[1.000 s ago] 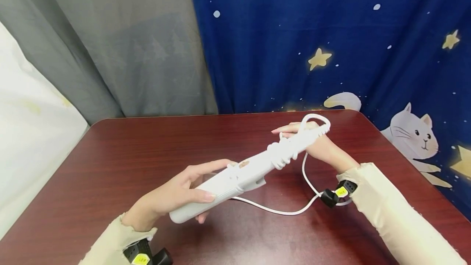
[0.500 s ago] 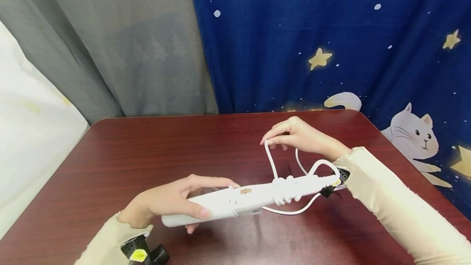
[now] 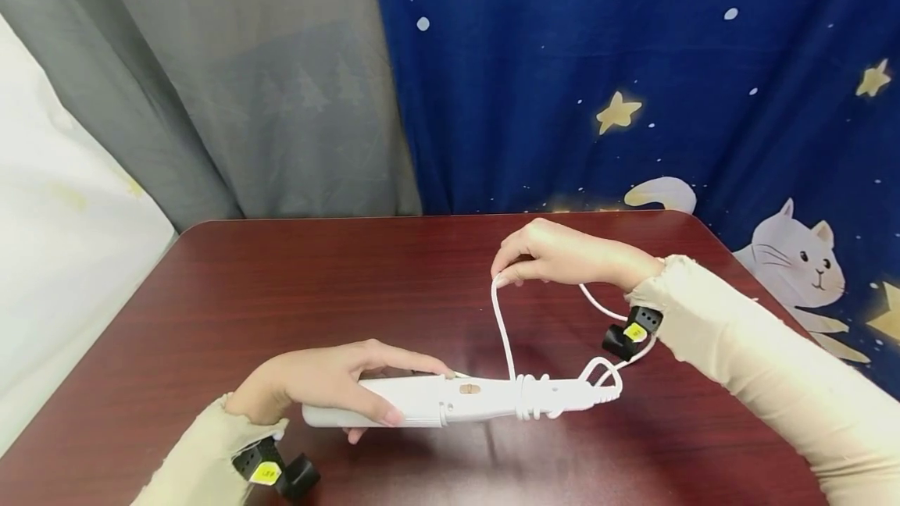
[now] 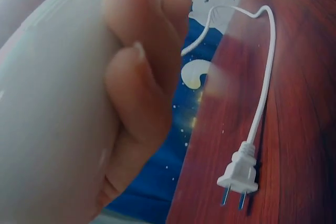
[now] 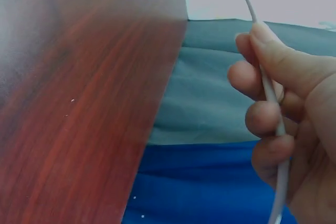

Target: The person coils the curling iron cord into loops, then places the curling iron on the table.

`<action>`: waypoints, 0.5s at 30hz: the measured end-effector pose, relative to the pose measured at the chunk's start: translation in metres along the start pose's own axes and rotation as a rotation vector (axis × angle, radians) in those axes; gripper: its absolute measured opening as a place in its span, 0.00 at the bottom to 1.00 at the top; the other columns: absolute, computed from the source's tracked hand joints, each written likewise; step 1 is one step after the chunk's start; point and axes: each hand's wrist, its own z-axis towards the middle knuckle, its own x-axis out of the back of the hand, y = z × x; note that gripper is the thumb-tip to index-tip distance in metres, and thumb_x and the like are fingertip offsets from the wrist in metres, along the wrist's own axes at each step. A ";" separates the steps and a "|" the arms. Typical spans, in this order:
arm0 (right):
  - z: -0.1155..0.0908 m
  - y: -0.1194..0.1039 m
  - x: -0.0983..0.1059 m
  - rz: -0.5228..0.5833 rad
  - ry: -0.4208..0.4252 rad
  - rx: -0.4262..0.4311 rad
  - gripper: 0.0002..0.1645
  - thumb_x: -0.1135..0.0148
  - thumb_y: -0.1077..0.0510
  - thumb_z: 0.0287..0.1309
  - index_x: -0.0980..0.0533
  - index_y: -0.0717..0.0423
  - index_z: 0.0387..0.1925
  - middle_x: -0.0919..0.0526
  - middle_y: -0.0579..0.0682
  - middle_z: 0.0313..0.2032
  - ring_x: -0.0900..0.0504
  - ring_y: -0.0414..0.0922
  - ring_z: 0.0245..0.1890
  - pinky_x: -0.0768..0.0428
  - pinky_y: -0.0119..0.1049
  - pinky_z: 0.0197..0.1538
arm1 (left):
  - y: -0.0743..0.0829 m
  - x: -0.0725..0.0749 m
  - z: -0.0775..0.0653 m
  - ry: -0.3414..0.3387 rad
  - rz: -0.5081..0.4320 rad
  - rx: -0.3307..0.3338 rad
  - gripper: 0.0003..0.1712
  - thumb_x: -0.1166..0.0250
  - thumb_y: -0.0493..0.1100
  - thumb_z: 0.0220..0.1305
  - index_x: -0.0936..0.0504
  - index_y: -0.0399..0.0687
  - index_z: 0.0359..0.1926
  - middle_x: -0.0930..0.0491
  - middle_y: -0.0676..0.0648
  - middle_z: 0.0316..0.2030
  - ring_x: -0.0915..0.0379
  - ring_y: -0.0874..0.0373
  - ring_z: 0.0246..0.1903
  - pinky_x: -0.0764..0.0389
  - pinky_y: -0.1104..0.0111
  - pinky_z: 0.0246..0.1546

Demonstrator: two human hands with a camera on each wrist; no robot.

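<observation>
My left hand [image 3: 330,381] grips a white hair straightener [image 3: 485,403] by its broad end, thumb and fingers curled round it, and holds it nearly level low over the table. A brown slider switch [image 3: 469,389] shows on its side. Several turns of its white cord [image 3: 502,326] are wound round the narrow end. From these turns the cord rises to my right hand [image 3: 555,252], which pinches it between thumb and forefinger. The right wrist view shows my other fingers [image 5: 262,119] curled round the cord too. In the left wrist view, the two-pin plug [image 4: 240,171] lies on the table.
The dark red wooden table [image 3: 281,279] spreads beneath both hands. Behind it hang a grey curtain [image 3: 281,100] and a blue star-patterned curtain [image 3: 506,100]. Loose cord runs behind my right wrist, near the black wrist camera [image 3: 622,340].
My left hand has lowered the straightener's narrow end, turning it from slanted to nearly level. My right hand has left that end and now pulls a length of cord up and slightly left.
</observation>
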 end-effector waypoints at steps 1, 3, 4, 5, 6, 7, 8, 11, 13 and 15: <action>0.000 -0.001 0.000 -0.014 0.006 0.011 0.05 0.39 0.55 0.57 0.19 0.49 0.31 0.24 0.37 0.24 0.28 0.33 0.22 0.26 0.30 0.26 | 0.000 0.001 0.000 0.004 0.007 0.008 0.29 0.41 0.38 0.63 0.35 0.56 0.64 0.27 0.47 0.47 0.26 0.56 0.23 0.24 0.53 0.10; 0.000 -0.004 0.000 -0.035 0.026 0.027 0.05 0.39 0.54 0.57 0.20 0.49 0.30 0.26 0.36 0.23 0.30 0.34 0.24 0.28 0.30 0.28 | -0.001 0.001 -0.001 0.021 0.028 0.037 0.28 0.41 0.39 0.62 0.34 0.58 0.63 0.27 0.47 0.45 0.26 0.55 0.24 0.24 0.53 0.10; 0.000 -0.006 0.000 -0.042 0.037 0.029 0.05 0.39 0.54 0.57 0.21 0.49 0.29 0.27 0.36 0.23 0.30 0.34 0.24 0.29 0.30 0.28 | -0.001 0.001 -0.001 0.035 0.042 0.057 0.28 0.40 0.40 0.62 0.34 0.60 0.63 0.26 0.47 0.45 0.27 0.55 0.25 0.23 0.54 0.11; 0.000 -0.008 0.000 -0.048 0.047 0.034 0.05 0.40 0.53 0.58 0.21 0.49 0.29 0.27 0.36 0.22 0.31 0.34 0.24 0.30 0.30 0.28 | -0.001 0.001 -0.002 0.054 0.060 0.081 0.28 0.40 0.42 0.62 0.33 0.61 0.62 0.26 0.48 0.44 0.27 0.55 0.25 0.23 0.54 0.11; -0.001 -0.010 -0.001 -0.053 0.054 0.037 0.06 0.40 0.53 0.58 0.21 0.48 0.28 0.28 0.36 0.22 0.32 0.34 0.24 0.30 0.30 0.28 | -0.002 0.001 -0.002 0.076 0.080 0.105 0.27 0.39 0.43 0.61 0.33 0.63 0.61 0.26 0.49 0.43 0.27 0.55 0.25 0.23 0.54 0.11; -0.002 -0.012 -0.002 -0.057 0.061 0.040 0.06 0.40 0.53 0.58 0.22 0.48 0.28 0.28 0.36 0.22 0.32 0.34 0.24 0.31 0.30 0.27 | -0.002 0.001 -0.002 0.098 0.102 0.128 0.27 0.39 0.44 0.61 0.32 0.65 0.61 0.26 0.49 0.42 0.27 0.55 0.25 0.22 0.54 0.12; -0.003 -0.015 -0.002 -0.066 0.068 0.044 0.06 0.40 0.53 0.58 0.22 0.48 0.28 0.28 0.36 0.22 0.32 0.34 0.24 0.31 0.29 0.27 | -0.001 0.000 -0.002 0.122 0.124 0.148 0.26 0.39 0.45 0.61 0.32 0.66 0.60 0.26 0.50 0.42 0.26 0.55 0.25 0.22 0.55 0.12; -0.005 -0.023 -0.003 -0.099 0.099 0.072 0.05 0.40 0.53 0.58 0.22 0.48 0.29 0.26 0.36 0.25 0.31 0.33 0.25 0.29 0.28 0.29 | -0.001 -0.001 -0.003 0.184 0.174 0.183 0.26 0.38 0.46 0.59 0.31 0.68 0.59 0.26 0.51 0.42 0.26 0.53 0.24 0.22 0.56 0.13; -0.006 -0.028 -0.002 -0.122 0.126 0.092 0.05 0.39 0.54 0.58 0.22 0.49 0.29 0.25 0.36 0.26 0.29 0.32 0.26 0.28 0.27 0.31 | -0.001 -0.001 -0.002 0.221 0.189 0.184 0.26 0.38 0.46 0.59 0.30 0.68 0.59 0.26 0.51 0.42 0.26 0.52 0.25 0.22 0.56 0.13; -0.008 -0.034 -0.001 -0.137 0.157 0.110 0.04 0.39 0.54 0.57 0.22 0.49 0.29 0.24 0.35 0.28 0.28 0.32 0.28 0.26 0.27 0.33 | 0.000 0.000 -0.002 0.266 0.190 0.179 0.26 0.38 0.45 0.59 0.30 0.68 0.58 0.27 0.50 0.43 0.26 0.50 0.25 0.21 0.55 0.13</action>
